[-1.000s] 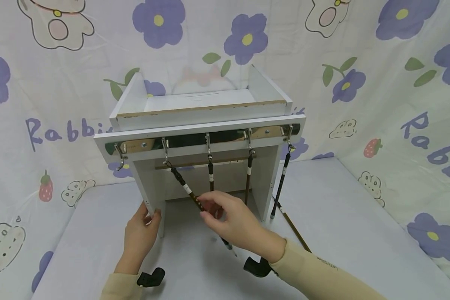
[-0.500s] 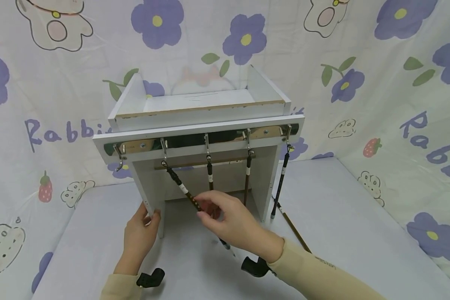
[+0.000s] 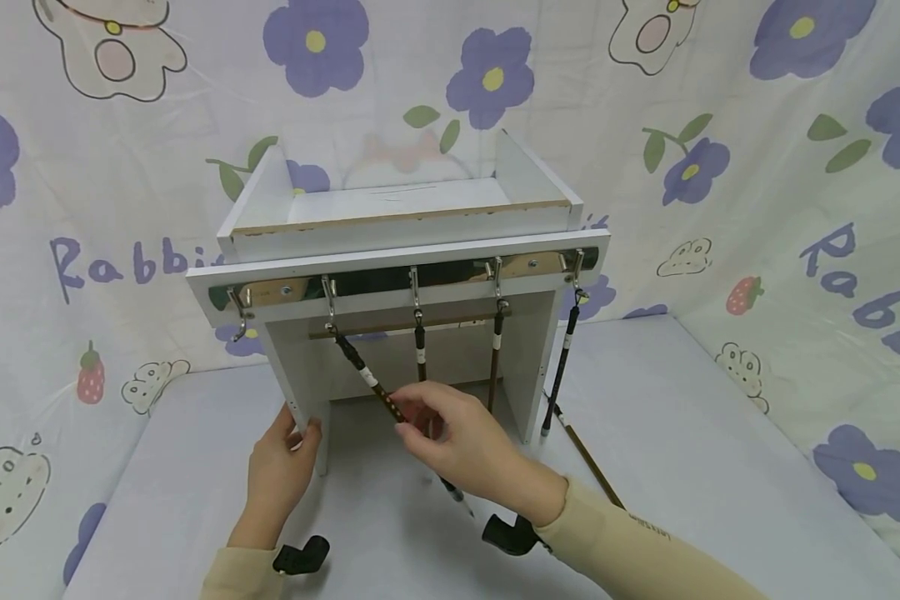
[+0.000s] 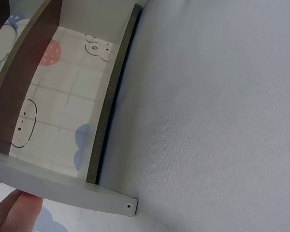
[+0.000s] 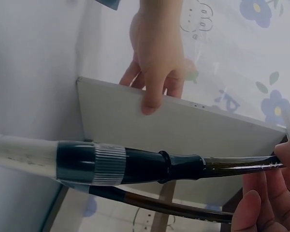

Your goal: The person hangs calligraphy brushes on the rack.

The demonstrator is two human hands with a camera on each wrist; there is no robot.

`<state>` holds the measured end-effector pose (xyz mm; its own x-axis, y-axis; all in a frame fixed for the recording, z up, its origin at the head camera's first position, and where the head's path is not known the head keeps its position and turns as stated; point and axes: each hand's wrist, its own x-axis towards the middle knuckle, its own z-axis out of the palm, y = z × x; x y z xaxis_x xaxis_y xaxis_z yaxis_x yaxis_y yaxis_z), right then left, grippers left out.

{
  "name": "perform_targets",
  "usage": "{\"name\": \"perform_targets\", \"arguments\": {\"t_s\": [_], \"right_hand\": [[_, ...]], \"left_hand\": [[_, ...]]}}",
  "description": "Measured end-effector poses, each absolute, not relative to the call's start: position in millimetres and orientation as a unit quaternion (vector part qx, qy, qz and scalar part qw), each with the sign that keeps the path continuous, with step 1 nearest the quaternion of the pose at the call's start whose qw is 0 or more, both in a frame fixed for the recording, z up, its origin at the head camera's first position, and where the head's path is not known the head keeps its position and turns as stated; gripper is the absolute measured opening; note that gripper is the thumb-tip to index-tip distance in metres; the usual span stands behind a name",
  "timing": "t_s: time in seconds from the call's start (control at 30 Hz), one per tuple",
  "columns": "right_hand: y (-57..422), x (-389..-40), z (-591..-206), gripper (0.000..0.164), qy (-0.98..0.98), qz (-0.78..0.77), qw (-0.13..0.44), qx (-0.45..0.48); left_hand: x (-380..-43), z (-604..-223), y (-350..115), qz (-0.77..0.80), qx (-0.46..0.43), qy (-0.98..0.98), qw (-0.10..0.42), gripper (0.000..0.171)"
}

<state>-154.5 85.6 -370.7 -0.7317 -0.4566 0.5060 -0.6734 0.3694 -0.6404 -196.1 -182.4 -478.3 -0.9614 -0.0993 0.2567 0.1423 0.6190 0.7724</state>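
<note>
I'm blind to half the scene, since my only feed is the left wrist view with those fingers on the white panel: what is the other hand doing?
Observer: The right hand has its grip on a brush, which slants rather than hanging straight.
Operator: Where is that brush's top end?
Observer: At the lower end of the second hook from the left, as the head view shows it; I can't tell whether its loop is over the hook.
Operator: Is any hook bare?
Observer: Yes, the leftmost hook has nothing hanging from it.
</note>
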Motion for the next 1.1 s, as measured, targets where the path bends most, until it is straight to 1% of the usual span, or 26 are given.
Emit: {"name": "perform_targets", "arguments": {"t_s": [0.63, 1.1], "right_hand": [[81.2, -149.5, -369.5, 0.027, -0.807, 0.462, 0.133, 0.344], [82.0, -149.6, -375.7, 0.027, -0.816, 0.456, 0.126, 0.331]], "left_hand": [[-195.5, -477.8, -181.9, -0.438, -0.015, -0.888, 0.139, 0.05], [-195.2, -477.5, -182.2, -0.438, -0.013, -0.888, 0.137, 0.05]]}}
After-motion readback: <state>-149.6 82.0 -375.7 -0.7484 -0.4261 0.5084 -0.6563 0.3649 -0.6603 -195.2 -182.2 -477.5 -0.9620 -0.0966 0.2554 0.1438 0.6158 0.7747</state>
